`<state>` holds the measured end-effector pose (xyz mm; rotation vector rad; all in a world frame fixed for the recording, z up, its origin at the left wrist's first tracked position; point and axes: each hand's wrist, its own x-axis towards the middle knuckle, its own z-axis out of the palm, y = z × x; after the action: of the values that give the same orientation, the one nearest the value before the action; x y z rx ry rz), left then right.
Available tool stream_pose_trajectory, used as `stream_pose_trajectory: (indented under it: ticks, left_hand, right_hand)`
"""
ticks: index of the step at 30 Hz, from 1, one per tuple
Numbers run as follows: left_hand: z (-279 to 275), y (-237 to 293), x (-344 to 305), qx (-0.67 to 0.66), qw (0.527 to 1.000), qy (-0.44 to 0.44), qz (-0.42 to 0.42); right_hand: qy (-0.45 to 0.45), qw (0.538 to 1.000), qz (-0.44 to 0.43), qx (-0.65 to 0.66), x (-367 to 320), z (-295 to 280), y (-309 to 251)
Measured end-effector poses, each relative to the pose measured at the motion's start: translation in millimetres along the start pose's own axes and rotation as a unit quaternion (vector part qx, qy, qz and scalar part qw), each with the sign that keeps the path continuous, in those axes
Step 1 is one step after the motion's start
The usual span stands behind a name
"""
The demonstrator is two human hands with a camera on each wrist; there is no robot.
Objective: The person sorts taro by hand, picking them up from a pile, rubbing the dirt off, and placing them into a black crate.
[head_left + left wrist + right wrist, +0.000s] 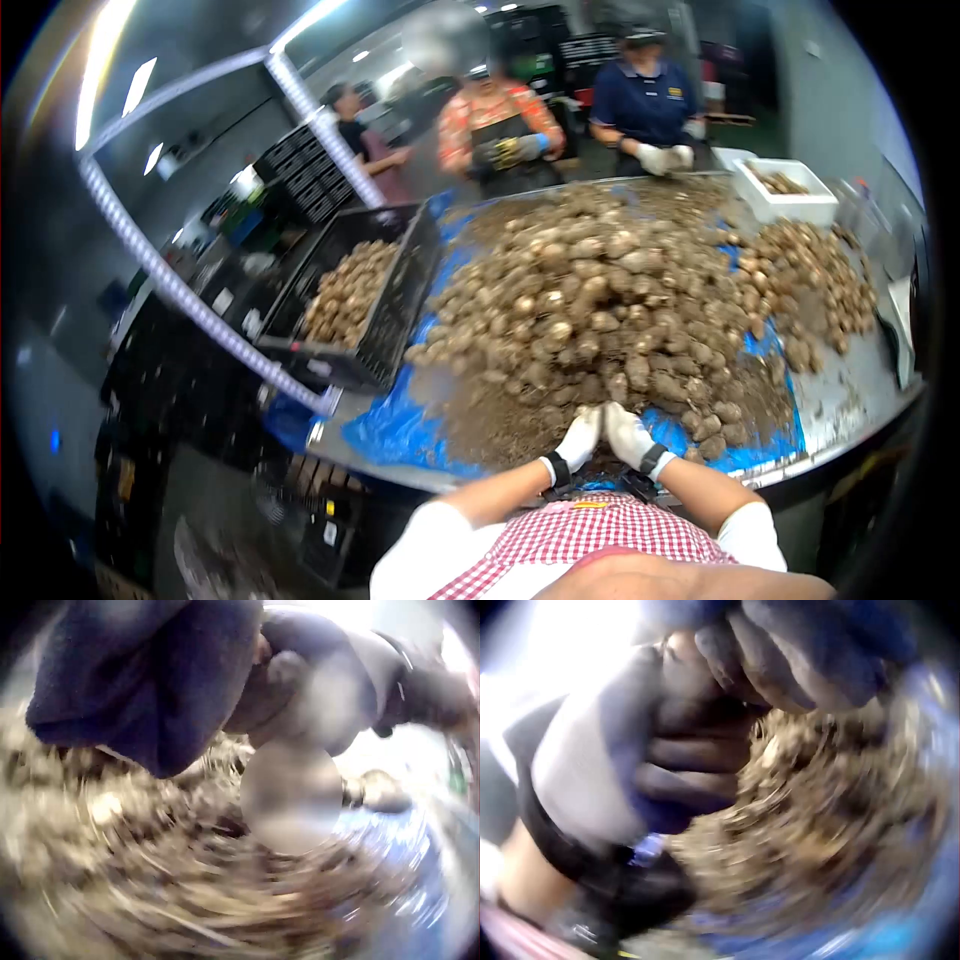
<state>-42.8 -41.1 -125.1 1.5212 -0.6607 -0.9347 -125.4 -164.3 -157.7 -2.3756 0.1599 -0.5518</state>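
Note:
Both hands wear white gloves and meet at the near edge of a large heap of brown taro [590, 290]. The left hand [580, 440] and right hand [630, 437] have their fingertips together in front of the body. Seen from the right wrist, the left hand's [690, 765] fingers are curled, and the right hand [802, 652] bends its fingers close above. A small tan bit of a taro [681, 646] shows between them, mostly hidden by the gloves. Loose dirt and root fibres [225, 900] lie under the hands, blurred in the left wrist view.
A black crate [385, 300] of taro stands on the left, a white box [795, 205] at the back right. Blue plastic sheet [400, 435] lies under the heap on the metal table [840, 420]. Two people stand across the table, another further back.

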Motion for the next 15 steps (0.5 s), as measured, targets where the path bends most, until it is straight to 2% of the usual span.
stream_pose_trajectory:
  ticks: [1,2,4,5,6,7,8,9,11,12,13,14,15]
  left_hand:
    - [-2.8,-4.0,3.0,-0.181,0.969,-0.051,-0.160]
    - [-5.7,-8.0,6.8,-0.291,0.903,-0.057,-0.310]
    - [-17.9,-10.9,7.5,-0.390,0.828,-0.211,-0.342]
    - [-19.4,-1.2,7.3,-0.415,0.824,-0.184,-0.338]
    - [-21.4,6.9,5.3,-0.444,0.820,-0.150,-0.328]
    - [-32.3,-3.6,10.4,-0.469,0.819,-0.202,-0.262]
    - [-35.4,6.4,11.5,-0.466,0.825,-0.163,-0.273]
    - [-34.8,6.0,12.8,-0.436,0.848,-0.145,-0.266]
    - [-17.8,6.3,4.3,-0.328,0.904,-0.084,-0.263]
    - [-1.0,6.9,-4.7,-0.248,0.930,-0.044,-0.266]
    - [-7.6,5.0,-7.6,-0.259,0.924,-0.110,-0.259]
    - [-14.9,5.2,-2.3,-0.300,0.900,-0.190,-0.253]
    - [-17.4,-2.3,2.5,-0.217,0.942,-0.146,-0.209]
  right_hand:
    - [-0.018,0.993,-0.045,-0.108,0.3,-5.3,-5.8]
    - [-0.132,0.989,0.023,-0.058,0.9,-22.7,-14.6]
    - [-0.139,0.989,0.043,-0.023,3.2,-54.6,-46.2]
    - [-0.025,0.999,-0.021,0.024,-1.2,-50.5,-41.3]
    - [0.018,0.994,0.010,0.108,-0.2,-52.2,-43.6]
    - [0.079,0.987,0.039,0.132,-4.1,-50.7,-41.3]
    - [0.134,0.976,0.064,0.156,-9.0,-42.7,-35.8]
    - [0.110,0.975,0.170,0.094,-18.9,6.5,0.6]
    - [-0.007,0.991,0.122,0.062,-28.4,-9.1,-23.3]
    - [-0.048,0.987,0.094,0.121,-22.2,-35.0,-41.3]
    - [-0.077,0.991,0.082,0.069,-17.1,-46.6,-42.9]
    - [-0.041,0.997,0.051,0.042,-16.3,-49.9,-43.7]
    - [-0.049,0.998,0.027,0.006,-14.2,-58.7,-44.5]
